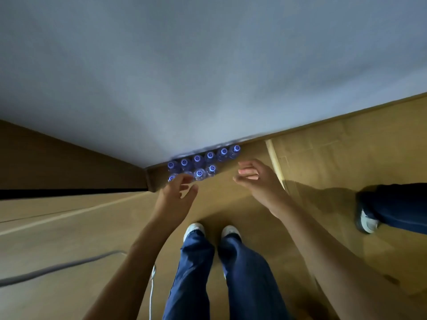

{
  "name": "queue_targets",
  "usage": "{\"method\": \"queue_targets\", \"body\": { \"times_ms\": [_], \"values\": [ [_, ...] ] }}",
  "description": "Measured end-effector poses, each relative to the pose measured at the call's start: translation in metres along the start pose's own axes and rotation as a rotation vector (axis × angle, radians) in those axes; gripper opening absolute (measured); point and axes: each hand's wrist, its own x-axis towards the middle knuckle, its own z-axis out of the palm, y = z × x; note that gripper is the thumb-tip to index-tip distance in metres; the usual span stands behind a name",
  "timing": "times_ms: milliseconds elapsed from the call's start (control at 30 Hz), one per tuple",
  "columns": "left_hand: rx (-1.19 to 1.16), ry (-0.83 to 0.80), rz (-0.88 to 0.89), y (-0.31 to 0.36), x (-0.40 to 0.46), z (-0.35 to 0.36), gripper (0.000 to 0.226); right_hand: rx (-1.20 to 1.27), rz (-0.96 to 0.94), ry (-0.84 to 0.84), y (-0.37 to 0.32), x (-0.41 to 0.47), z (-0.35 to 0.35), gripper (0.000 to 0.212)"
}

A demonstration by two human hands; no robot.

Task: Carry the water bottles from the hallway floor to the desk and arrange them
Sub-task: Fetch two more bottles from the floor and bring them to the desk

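I see the water bottles [203, 163] standing in 2 rows on the hallway floor [69, 227] tight against the wall [208, 65], so my left hand [175, 192] and right hand [256, 179] reach down, fingers loosely spread, holding nothing.

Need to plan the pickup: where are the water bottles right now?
In the head view, the water bottles stand on the floor against the wall, just beyond the left hand.

White swirl mark, like "G" or "6", on blue bottle caps [210, 155]; no other text legible.
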Motion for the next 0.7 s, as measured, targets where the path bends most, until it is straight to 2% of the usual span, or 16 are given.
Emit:
{"method": "queue_targets", "body": {
  "times_ms": [133,367,700],
  "values": [
    [-0.009,0.006,-0.048,-0.038,0.012,0.032,0.02,-0.042,0.013,-0.05,0.046,0.035,0.01,0.038],
    [-0.049,0.127,-0.156,-0.112,0.03,0.103,0.02,-0.068,-0.006,-0.12,0.127,0.107,0.028,0.038],
    [0.015,0.19,-0.078,-0.23,0.129,0.201,0.031,-0.153,-0.077,-0.146,0.25,0.224,0.093,0.047]
  ]
}}
